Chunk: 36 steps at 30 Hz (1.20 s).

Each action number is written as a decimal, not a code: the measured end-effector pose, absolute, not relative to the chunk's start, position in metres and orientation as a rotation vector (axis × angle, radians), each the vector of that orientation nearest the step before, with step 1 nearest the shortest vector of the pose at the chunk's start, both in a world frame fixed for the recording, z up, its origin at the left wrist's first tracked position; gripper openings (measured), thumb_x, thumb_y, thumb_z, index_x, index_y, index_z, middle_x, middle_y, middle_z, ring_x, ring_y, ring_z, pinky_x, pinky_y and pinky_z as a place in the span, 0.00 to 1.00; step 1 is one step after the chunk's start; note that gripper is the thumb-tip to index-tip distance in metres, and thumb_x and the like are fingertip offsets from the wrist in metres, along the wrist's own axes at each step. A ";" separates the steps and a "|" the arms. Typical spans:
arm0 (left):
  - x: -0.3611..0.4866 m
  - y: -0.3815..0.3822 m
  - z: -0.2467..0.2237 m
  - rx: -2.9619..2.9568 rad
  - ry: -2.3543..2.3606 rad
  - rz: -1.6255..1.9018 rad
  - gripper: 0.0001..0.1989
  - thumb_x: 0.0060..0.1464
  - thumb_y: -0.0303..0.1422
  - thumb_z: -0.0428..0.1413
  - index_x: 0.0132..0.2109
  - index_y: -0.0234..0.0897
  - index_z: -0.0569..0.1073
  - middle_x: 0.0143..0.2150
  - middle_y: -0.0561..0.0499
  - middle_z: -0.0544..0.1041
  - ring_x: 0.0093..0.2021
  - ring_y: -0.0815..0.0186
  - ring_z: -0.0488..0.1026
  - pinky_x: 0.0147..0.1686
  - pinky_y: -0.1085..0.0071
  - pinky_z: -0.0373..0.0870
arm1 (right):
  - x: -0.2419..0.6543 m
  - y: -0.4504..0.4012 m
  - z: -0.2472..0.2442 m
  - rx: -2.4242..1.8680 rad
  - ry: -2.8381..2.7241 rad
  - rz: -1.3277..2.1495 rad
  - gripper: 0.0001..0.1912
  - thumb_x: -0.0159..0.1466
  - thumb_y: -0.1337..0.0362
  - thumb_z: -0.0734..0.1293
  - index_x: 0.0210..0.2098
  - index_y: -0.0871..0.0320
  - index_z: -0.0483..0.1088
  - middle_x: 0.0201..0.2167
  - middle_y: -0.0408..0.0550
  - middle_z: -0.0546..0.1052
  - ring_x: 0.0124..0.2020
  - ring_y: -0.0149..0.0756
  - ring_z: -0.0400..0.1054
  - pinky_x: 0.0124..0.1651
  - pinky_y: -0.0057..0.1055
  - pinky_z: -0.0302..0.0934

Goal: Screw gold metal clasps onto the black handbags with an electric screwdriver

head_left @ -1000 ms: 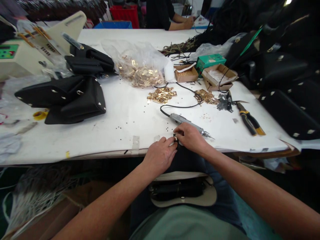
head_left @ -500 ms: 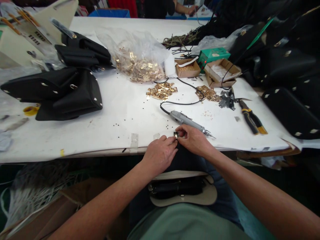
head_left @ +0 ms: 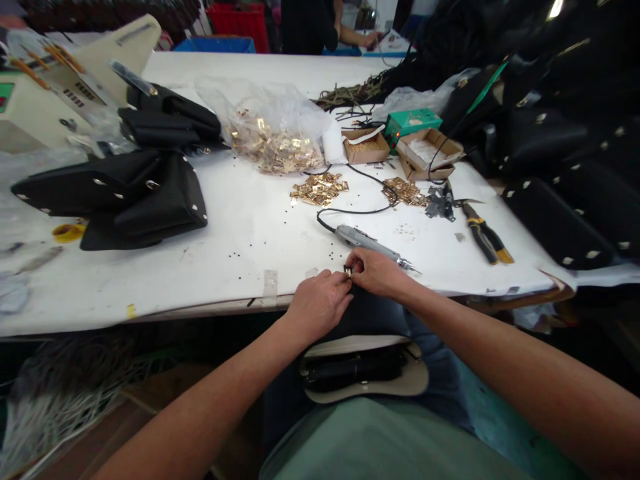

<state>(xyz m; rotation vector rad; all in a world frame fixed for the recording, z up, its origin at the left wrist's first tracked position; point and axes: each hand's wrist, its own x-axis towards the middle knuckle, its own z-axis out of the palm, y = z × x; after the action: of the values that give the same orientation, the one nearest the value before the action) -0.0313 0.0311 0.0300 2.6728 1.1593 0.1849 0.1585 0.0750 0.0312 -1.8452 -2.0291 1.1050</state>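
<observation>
Gold-coloured metal glints from a small fitting point(head_left: 349, 272), set against something black, right where the fingertips of both hands meet at the near edge of the table point(head_left: 240, 233). The thumb and forefinger of the right hand point(head_left: 375, 272) are drawn together on its right side, pinching it, with the other fingers curled in behind. The left hand point(head_left: 323, 297) reaches in from the other side, its fingers bunched close and their tips touching the fitting; its thumb is hidden underneath, so I cannot tell whether it pinches too.

Just below the hands, a dark bag point(head_left: 411, 388) sits on the person's lap, its pale-edged opening facing up. Beyond the right hand, a grey electric screwdriver point(head_left: 367, 243) lies on the table, its tip pointing right and its black cord point(head_left: 357, 211) looping back. Farther off are two piles of gold-coloured pieces point(head_left: 320, 189), with a clear plastic sack point(head_left: 275, 143) of similar pieces behind them. Pliers point(head_left: 485, 235) with black and yellow handles lie to the right, and black bags point(head_left: 145, 207) to the left.
</observation>
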 end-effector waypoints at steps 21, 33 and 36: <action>-0.028 0.022 0.037 2.747 1.220 0.133 0.12 0.66 0.33 0.54 0.53 0.37 0.76 0.53 0.45 0.78 0.49 0.57 0.72 0.42 0.62 0.73 | 0.158 0.077 0.033 -1.805 -2.023 1.131 0.10 0.55 0.70 0.69 0.37 0.58 0.73 0.28 0.43 0.77 0.28 0.34 0.70 0.31 0.32 0.59; -0.029 0.023 0.038 2.734 1.204 0.088 0.13 0.67 0.34 0.52 0.55 0.38 0.75 0.56 0.45 0.76 0.49 0.55 0.71 0.41 0.61 0.73 | 0.170 0.074 0.022 -1.699 -1.941 1.237 0.10 0.56 0.67 0.69 0.38 0.57 0.73 0.27 0.42 0.77 0.26 0.33 0.69 0.29 0.30 0.60; -0.031 0.025 0.038 2.713 1.191 0.088 0.14 0.67 0.34 0.52 0.55 0.38 0.75 0.55 0.45 0.76 0.49 0.55 0.71 0.40 0.61 0.73 | 0.169 0.075 0.022 -1.695 -1.954 1.247 0.11 0.55 0.70 0.68 0.39 0.57 0.72 0.26 0.41 0.76 0.26 0.32 0.68 0.29 0.30 0.59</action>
<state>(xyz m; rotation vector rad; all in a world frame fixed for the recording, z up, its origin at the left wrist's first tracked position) -0.0306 0.0252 0.0378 2.7133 1.1907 0.0877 0.1688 0.0748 0.0220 -1.6949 -1.9544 1.2474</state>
